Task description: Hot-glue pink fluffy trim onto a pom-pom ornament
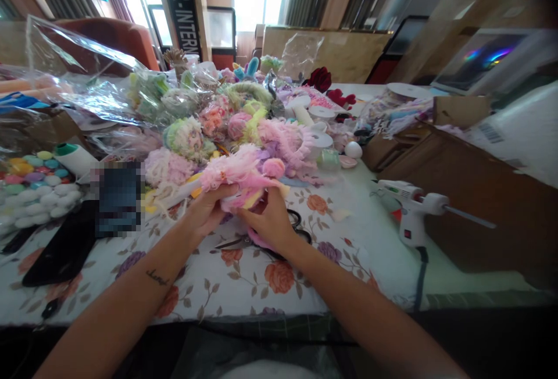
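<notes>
Both of my hands are closed around a pink fluffy craft piece (235, 177) held just above the flowered cloth. My left hand (211, 211) grips its left side, with the fingertips partly hidden. On the other side my right hand (274, 221) pinches the lower right part, fingers bent inward. A round pink pompom (274, 168) shows at the piece's upper right. Black-handled scissors (301, 228) lie on the cloth beneath and beside my right hand, blades pointing left. A strip of pink material hangs below my right fingers.
A heap of pastel yarn and plush pieces (187, 138) fills the table's back. At right are a white glue gun (407, 210) and a cardboard box (488, 210). At left lie a dark phone (61, 245), white pompoms (43, 204) and a thread spool (76, 161).
</notes>
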A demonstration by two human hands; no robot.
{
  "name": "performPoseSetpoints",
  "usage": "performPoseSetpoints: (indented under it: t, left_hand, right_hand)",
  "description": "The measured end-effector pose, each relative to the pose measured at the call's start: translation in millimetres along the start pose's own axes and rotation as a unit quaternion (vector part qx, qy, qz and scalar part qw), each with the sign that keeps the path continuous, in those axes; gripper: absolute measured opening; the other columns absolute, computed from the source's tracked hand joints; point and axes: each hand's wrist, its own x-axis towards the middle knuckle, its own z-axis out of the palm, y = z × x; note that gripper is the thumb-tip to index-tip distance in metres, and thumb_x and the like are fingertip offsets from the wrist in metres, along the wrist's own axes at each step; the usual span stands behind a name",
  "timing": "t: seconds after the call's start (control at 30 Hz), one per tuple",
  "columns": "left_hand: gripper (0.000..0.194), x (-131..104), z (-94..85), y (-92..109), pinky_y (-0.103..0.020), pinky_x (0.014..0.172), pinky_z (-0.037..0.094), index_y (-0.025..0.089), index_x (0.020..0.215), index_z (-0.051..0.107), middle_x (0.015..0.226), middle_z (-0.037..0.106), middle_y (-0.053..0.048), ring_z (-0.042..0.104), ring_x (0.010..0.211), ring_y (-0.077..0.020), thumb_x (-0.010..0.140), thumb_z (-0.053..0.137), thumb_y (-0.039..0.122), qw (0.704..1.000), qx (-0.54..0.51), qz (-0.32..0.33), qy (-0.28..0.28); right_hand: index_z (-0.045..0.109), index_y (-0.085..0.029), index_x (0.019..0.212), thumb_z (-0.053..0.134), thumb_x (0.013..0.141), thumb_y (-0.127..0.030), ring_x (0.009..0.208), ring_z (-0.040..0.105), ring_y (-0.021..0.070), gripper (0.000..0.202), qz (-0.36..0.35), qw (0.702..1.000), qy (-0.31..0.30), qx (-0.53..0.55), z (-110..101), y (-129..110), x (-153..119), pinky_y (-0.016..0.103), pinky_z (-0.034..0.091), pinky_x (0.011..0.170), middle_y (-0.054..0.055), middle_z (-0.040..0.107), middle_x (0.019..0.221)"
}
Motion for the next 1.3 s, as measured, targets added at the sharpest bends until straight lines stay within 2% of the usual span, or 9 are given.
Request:
performPoseSetpoints:
  t: [0.23, 0.33, 0.43, 0.67, 0.87, 0.97, 1.1, 1.23, 1.3]
  left_hand:
    - [0.038, -1, -1.6, -3, -0.026, 0.074, 0.060, 0.015, 0.093, 0.076, 0.090, 0.078, -0.004, 0.074, 0.082, -0.0193, 0.057, 0.087, 0.011, 1.000, -0.011, 0.006, -0.017]
    - [0.035, 0, -5.5, 2, -0.028, 0.078, 0.061, 0.014, 0.095, 0.074, 0.094, 0.078, -0.007, 0.074, 0.089, -0.0214, 0.062, 0.087, 0.013, 0.998, -0.007, -0.017, -0.065]
    - [0.035, 1, -7.5, 7, -0.030, 0.085, 0.061, 0.013, 0.102, 0.073, 0.102, 0.077, -0.010, 0.073, 0.098, -0.0234, 0.070, 0.085, 0.015, 0.996, -0.024, -0.027, -0.087]
    - [0.037, 2, -6.4, 7, -0.031, 0.081, 0.063, 0.010, 0.106, 0.072, 0.099, 0.078, -0.010, 0.074, 0.090, -0.0232, 0.070, 0.081, 0.013, 0.996, -0.048, -0.042, -0.055]
    - [0.025, 2, -6.1, 9, -0.028, 0.075, 0.062, 0.011, 0.088, 0.073, 0.089, 0.078, -0.006, 0.072, 0.080, -0.0186, 0.066, 0.072, -0.001, 0.996, -0.071, -0.054, -0.003]
    - [0.025, 3, -5.2, 8, -0.027, 0.077, 0.062, 0.011, 0.086, 0.073, 0.087, 0.077, -0.006, 0.072, 0.080, -0.0177, 0.066, 0.070, -0.004, 0.995, -0.080, -0.055, 0.002]
    - [0.022, 2, -8.3, 7, -0.026, 0.078, 0.061, 0.013, 0.086, 0.073, 0.088, 0.077, -0.005, 0.072, 0.084, -0.0182, 0.067, 0.077, 0.003, 0.996, -0.063, -0.046, -0.039]
    - [0.036, -1, -11.8, 9, -0.030, 0.080, 0.060, 0.015, 0.102, 0.075, 0.098, 0.078, -0.008, 0.073, 0.095, -0.0241, 0.067, 0.084, 0.014, 0.990, 0.014, -0.036, -0.139]
    - [0.037, -2, -10.5, 9, -0.030, 0.079, 0.060, 0.016, 0.103, 0.075, 0.099, 0.078, -0.009, 0.073, 0.097, -0.0253, 0.067, 0.085, 0.017, 0.987, 0.045, -0.028, -0.150]
  right_hand:
    - [0.057, -0.023, 0.112, 0.084, 0.067, -0.036, 0.112, 0.066, 0.0302, 0.054, 0.016, 1.000, 0.003, -0.007, 0, -4, -1, 0.050, 0.053, 0.101, 0.010, 0.070, 0.118]
    - [0.053, -0.024, 0.115, 0.084, 0.066, -0.033, 0.111, 0.067, 0.0279, 0.059, 0.051, 0.997, 0.017, 0.058, -3, -10, 1, 0.046, 0.055, 0.099, 0.009, 0.069, 0.118]
    - [0.053, -0.024, 0.115, 0.085, 0.066, -0.033, 0.110, 0.068, 0.0256, 0.060, 0.086, 0.987, 0.000, 0.137, -8, -15, 5, 0.041, 0.058, 0.095, 0.007, 0.069, 0.119]
    - [0.056, -0.024, 0.114, 0.088, 0.064, -0.032, 0.110, 0.068, 0.0253, 0.060, 0.121, 0.971, -0.033, 0.204, -7, -14, 6, 0.041, 0.058, 0.096, 0.005, 0.071, 0.116]
    - [0.056, -0.025, 0.116, 0.090, 0.062, -0.034, 0.113, 0.067, 0.0258, 0.064, 0.102, 0.976, -0.050, 0.184, -9, -11, 6, 0.043, 0.056, 0.101, 0.005, 0.071, 0.117]
    - [0.055, -0.025, 0.118, 0.090, 0.062, -0.035, 0.116, 0.066, 0.0257, 0.067, 0.094, 0.975, -0.055, 0.191, -11, -10, 7, 0.043, 0.056, 0.103, 0.005, 0.070, 0.123]
    - [0.057, -0.025, 0.117, 0.091, 0.061, -0.032, 0.115, 0.067, 0.0247, 0.066, 0.096, 0.972, -0.058, 0.208, -12, -6, 9, 0.040, 0.058, 0.100, 0.005, 0.070, 0.121]
    - [0.057, -0.026, 0.118, 0.086, 0.070, -0.037, 0.107, 0.070, 0.0243, 0.058, 0.120, 0.965, -0.070, 0.223, -12, -1, 10, 0.038, 0.063, 0.088, 0.002, 0.072, 0.112]
    - [0.057, -0.026, 0.120, 0.084, 0.073, -0.038, 0.105, 0.070, 0.0245, 0.056, 0.123, 0.963, -0.080, 0.225, -11, -1, 9, 0.038, 0.063, 0.085, 0.002, 0.072, 0.110]
